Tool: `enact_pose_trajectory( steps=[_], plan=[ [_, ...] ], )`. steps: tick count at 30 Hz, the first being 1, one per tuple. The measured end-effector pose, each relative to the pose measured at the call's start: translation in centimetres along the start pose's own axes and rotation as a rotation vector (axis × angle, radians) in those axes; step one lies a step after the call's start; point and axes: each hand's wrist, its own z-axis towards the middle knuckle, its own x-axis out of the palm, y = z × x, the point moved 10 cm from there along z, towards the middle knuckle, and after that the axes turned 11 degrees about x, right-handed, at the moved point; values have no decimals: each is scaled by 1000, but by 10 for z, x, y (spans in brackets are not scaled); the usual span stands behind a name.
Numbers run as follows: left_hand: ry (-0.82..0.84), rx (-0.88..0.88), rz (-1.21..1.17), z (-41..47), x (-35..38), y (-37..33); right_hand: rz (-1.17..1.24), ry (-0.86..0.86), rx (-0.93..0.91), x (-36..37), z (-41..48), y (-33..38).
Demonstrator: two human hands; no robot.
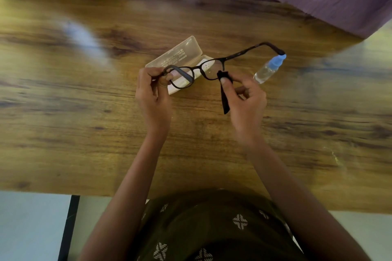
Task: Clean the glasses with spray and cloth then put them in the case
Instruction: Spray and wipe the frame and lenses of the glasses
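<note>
Now you are gripping the glasses (198, 68) in your left hand (152, 93) and pinching the cloth (224, 99) on 1 lens (212, 69) with your right hand (248, 99), so be rubbing softly.

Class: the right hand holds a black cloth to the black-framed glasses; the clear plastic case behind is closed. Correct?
No. The head view shows the clear plastic case lying open; the right hand does press the black cloth to the black-framed glasses.

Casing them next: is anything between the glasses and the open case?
Nothing visible does. The case lies open right behind the glasses; the left hand hides part of its tray. The right hand pinches the cloth.
</note>
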Motion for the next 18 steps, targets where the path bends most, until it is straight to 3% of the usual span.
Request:
enact_pose_trajectory(
  steps=[5, 13, 18],
  plan=[
    [15, 26, -6, -8, 2, -15, 241, 99, 217, 5, 14, -14],
    [202, 120, -60, -20, 7, -12, 241, 183, 216, 9, 23, -16],
    [319, -97, -183, -13, 3, 14, 228, 215, 201, 14, 20, -16]
  ],
)
